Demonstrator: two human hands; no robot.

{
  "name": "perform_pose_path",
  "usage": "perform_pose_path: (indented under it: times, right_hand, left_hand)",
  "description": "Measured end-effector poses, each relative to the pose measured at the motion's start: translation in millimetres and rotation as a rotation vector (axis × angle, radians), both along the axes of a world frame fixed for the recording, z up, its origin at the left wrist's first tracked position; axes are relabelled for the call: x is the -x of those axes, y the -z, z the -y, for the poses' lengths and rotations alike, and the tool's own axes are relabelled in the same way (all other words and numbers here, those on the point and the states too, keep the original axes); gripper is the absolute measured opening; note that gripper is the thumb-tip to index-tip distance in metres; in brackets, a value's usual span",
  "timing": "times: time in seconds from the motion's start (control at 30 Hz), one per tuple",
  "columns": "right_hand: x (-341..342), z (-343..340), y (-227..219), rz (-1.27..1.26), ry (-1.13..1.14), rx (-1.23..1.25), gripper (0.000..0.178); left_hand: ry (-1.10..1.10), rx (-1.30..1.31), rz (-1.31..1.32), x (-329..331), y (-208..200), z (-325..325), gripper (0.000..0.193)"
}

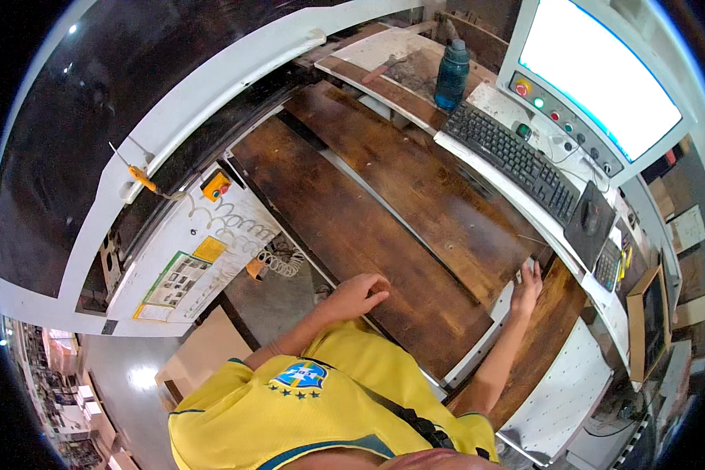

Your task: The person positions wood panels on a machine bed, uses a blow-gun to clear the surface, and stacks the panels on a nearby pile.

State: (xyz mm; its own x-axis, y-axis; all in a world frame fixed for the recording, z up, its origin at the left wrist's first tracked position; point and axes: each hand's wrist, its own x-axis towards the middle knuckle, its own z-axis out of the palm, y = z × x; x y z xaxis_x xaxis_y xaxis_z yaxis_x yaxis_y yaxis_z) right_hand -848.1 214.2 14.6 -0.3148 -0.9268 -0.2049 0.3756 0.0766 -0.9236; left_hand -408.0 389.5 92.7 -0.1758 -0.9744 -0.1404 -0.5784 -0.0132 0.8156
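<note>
Two long dark-brown wooden boards lie side by side on the machine bed: a near board (345, 243) and a far board (439, 211), with a narrow gap between them. My left hand (356, 297) is over the front edge of the near board, fingers loosely bent and thumb apart, holding nothing I can see. At the right end of the far board is my right hand (527, 291), fingers raised and apart. Whether its fingertips touch the board's end I cannot tell. Under my right forearm runs another brown wooden surface (548, 337).
Along the right stand a water bottle (452, 76), a keyboard (513, 159), a mouse (595, 215) and a lit monitor (603, 70) above a button panel. To the left are a white machine panel with a yellow switch box (215, 186), coiled hoses (282, 262) and an orange-handled tool (142, 178).
</note>
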Motion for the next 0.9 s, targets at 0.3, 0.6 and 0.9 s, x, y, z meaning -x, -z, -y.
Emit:
perform_pose_path:
  times: [0.3,0.6,0.9]
  right_hand:
    - [-115,-127,-84,-0.122,0.151,0.206,0.076]
    - [-196,-183,-100,-0.912,0.379,-0.071,0.086]
    - [-99,-218,-134,-0.888,0.229,-0.024,0.084]
  left_hand:
    - [-0.507,-0.376,-0.644,-44,21,74,0.060]
    - [-0.607,-0.289,-0.840,-120,43,122,0.039]
    - [-0.067,-0.367,-0.829,-102,48,37,0.048]
